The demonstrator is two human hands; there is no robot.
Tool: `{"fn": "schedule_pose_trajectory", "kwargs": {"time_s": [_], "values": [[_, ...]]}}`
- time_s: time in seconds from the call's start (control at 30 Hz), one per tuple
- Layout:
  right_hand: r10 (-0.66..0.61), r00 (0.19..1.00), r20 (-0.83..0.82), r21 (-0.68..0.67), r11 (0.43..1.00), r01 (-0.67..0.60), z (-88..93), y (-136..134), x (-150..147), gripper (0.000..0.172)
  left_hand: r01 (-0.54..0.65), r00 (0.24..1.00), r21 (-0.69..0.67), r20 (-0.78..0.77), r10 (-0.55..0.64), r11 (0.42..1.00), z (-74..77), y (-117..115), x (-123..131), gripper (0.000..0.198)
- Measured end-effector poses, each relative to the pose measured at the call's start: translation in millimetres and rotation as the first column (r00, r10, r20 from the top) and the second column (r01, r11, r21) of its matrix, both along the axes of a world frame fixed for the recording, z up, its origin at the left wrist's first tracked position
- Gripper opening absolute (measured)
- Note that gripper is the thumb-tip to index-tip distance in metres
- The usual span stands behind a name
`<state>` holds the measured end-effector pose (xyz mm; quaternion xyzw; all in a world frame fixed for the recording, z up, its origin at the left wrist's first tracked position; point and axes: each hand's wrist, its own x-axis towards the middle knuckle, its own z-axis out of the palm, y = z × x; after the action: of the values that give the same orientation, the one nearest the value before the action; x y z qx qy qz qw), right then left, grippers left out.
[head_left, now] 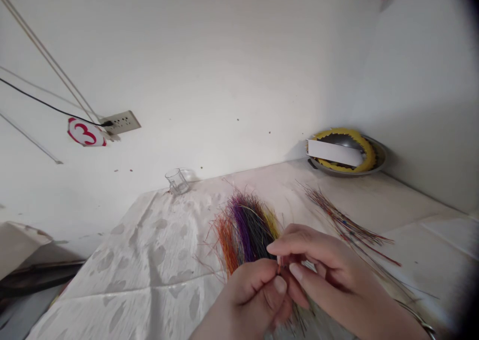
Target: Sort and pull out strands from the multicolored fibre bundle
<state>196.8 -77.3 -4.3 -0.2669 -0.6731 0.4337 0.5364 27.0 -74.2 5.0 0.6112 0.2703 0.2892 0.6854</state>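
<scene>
My left hand [251, 292] and my right hand [326, 270] meet low in the middle of the view, fingers pinched together on a thin orange strand [279, 267] between the fingertips. Just beyond them a fan of thin coloured strands [245, 225] lies on the white patterned cloth [149, 260], orange at the left, then purple, black and yellow. Both hands hover over the near end of this bundle. A second, looser bunch of reddish mixed strands [344, 225] stretches away to the right of my right hand.
A small clear glass cup [177, 180] stands at the back of the table by the wall. A metal dish [377, 163] with a yellow ring and a white paper strip sits at the back right. A wall socket [120, 122] and a red "3" label [85, 133] are on the wall.
</scene>
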Motion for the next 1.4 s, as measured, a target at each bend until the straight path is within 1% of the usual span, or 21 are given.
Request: {"fn": "schedule_pose_trajectory", "kwargs": {"time_s": [0.07, 0.17, 0.27, 0.33, 0.47, 0.6, 0.7, 0.77, 0.83, 0.87, 0.93, 1.03, 1.1, 1.17, 1.23, 1.4], "values": [[0.012, 1.000, 0.007, 0.038, 0.999, -0.013, 0.7, 0, 1, 0.039, 0.009, 1.000, -0.009, -0.010, -0.009, 1.000, -0.9, 1, -1, 0.032], [0.001, 1.000, 0.026, 0.039, 0.999, -0.002, 2.8, 1, 2, 0.038, -0.020, 0.999, 0.005, -0.036, 0.020, 1.000, -2.5, 0, -4, 0.032], [-0.010, 0.999, 0.044, 0.048, 0.999, 0.008, 4.8, 1, 2, 0.038, -0.014, 0.999, -0.025, -0.034, 0.013, 1.000, -3.4, 0, -5, 0.029], [-0.012, 0.999, 0.046, 0.064, 0.998, 0.009, 5.5, 1, 3, 0.039, 0.005, 1.000, -0.048, -0.017, -0.006, 0.999, -4.1, 0, -5, 0.028], [-0.010, 0.998, 0.063, 0.085, 0.996, 0.005, 5.8, 0, 4, 0.040, 0.018, 1.000, -0.046, 0.011, -0.018, 0.999, -6.7, 1, -4, 0.030], [-0.028, 0.994, 0.103, 0.120, 0.993, 0.015, 6.5, 1, 5, 0.041, 0.006, 1.000, -0.071, 0.006, -0.006, 0.997, -10.3, 1, -4, 0.029], [-0.056, 0.991, 0.122, 0.163, 0.986, 0.035, 6.3, 1, 4, 0.041, -0.017, 0.997, -0.094, 0.071, 0.024, 0.995, -12.1, 2, -1, 0.028], [-0.038, 0.996, 0.080, 0.112, 0.993, 0.029, 5.5, 1, 3, 0.044, -0.044, 0.990, -0.113, 0.126, 0.058, 0.993, -12.0, 2, 2, 0.030], [0.013, 1.000, 0.011, 0.011, 1.000, -0.013, 4.6, 2, 2, 0.046, -0.056, 0.987, -0.124, 0.143, 0.073, 0.991, -10.6, 2, 4, 0.031], [0.049, 0.999, -0.020, -0.034, 0.998, -0.049, 4.3, 2, 1, 0.045, -0.055, 0.988, -0.123, 0.138, 0.072, 0.991, -9.5, 2, 4, 0.032], [0.119, 0.991, -0.061, -0.084, 0.989, -0.124, 3.7, 4, 2, 0.038, -0.033, 0.991, -0.116, 0.123, 0.048, 0.993, -7.2, 2, 3, 0.032], [0.182, 0.980, -0.079, -0.106, 0.976, -0.190, 2.1, 7, 4, 0.026, 0.026, 0.995, -0.123, 0.096, -0.014, 0.992, -4.7, 2, 0, 0.033], [0.224, 0.967, -0.122, -0.128, 0.963, -0.239, 0.1, 7, 5, 0.018, 0.068, 0.994, -0.132, 0.096, -0.055, 0.989, -4.2, 2, -3, 0.035], [0.265, 0.948, -0.175, -0.158, 0.943, -0.293, -1.9, 8, 4, 0.013, 0.084, 0.991, -0.138, 0.116, -0.069, 0.987, -4.4, 1, -4, 0.035], [0.273, 0.943, -0.190, -0.173, 0.936, -0.305, -3.4, 8, 3, 0.011, 0.079, 0.986, -0.138, 0.156, -0.057, 0.987, -4.8, 1, -4, 0.034], [0.282, 0.940, -0.191, -0.153, 0.938, -0.312, -4.6, 9, 3, 0.016, 0.098, 0.973, -0.130, 0.220, -0.068, 0.987, -4.5, 2, -1, 0.033]]}}
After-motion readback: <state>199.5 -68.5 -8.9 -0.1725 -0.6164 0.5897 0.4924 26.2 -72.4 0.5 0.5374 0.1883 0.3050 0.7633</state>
